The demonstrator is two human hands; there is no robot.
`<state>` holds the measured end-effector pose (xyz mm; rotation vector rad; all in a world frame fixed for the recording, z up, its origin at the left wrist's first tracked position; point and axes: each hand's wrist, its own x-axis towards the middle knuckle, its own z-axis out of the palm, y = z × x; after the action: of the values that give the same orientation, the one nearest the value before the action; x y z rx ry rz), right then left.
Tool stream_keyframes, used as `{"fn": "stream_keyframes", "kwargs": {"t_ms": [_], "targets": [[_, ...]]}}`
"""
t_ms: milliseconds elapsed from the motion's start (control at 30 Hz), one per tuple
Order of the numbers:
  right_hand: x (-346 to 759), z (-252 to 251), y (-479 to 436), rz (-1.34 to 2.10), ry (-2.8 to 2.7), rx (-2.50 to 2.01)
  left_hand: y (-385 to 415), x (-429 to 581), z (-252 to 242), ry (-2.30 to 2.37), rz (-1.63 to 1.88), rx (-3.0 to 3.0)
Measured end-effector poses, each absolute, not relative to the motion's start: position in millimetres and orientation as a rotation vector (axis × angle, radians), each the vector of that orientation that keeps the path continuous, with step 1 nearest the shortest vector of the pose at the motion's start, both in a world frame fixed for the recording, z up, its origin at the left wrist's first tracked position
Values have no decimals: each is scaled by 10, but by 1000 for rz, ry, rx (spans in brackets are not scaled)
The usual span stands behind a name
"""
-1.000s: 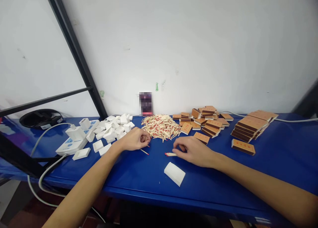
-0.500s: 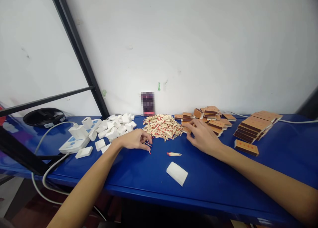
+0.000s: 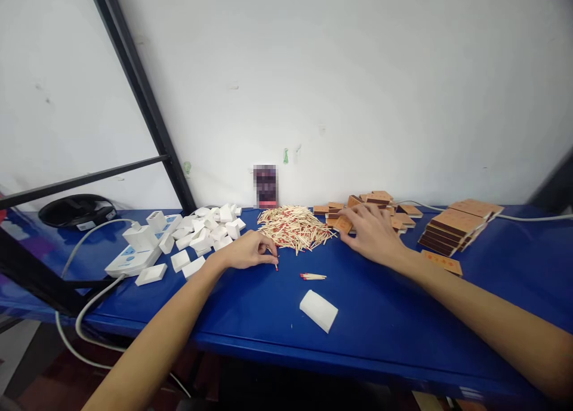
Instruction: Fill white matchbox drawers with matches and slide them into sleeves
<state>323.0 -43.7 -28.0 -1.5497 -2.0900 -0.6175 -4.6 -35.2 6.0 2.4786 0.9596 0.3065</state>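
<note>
At twelve o'clock we face a marked white wall (image 3: 385, 100) behind the blue counter (image 3: 380, 324); at ten, a black frame (image 3: 142, 94) slants.

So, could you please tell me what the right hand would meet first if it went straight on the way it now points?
The right hand would first meet the orange matchbox at its fingertips; it may be touching it now, though depth is unclear.

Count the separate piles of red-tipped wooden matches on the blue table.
2: one large heap near the white wall, one small bunch nearer the front. Others may be hidden.
</note>
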Motion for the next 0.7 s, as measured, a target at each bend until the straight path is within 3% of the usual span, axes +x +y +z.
{"fn": "stream_keyframes", "kwargs": {"t_ms": [233, 433, 700], "targets": [[3656, 67, -439, -697, -1872, -1760, -342, 0, 2, 987, 362, 2587], [3807, 77, -420, -543, -1850, -1915, -398, 49, 24, 957, 399, 2607], [3673, 71, -474, -590, -1931, -1642, -393, 139, -73, 985, 463, 2729]]}}
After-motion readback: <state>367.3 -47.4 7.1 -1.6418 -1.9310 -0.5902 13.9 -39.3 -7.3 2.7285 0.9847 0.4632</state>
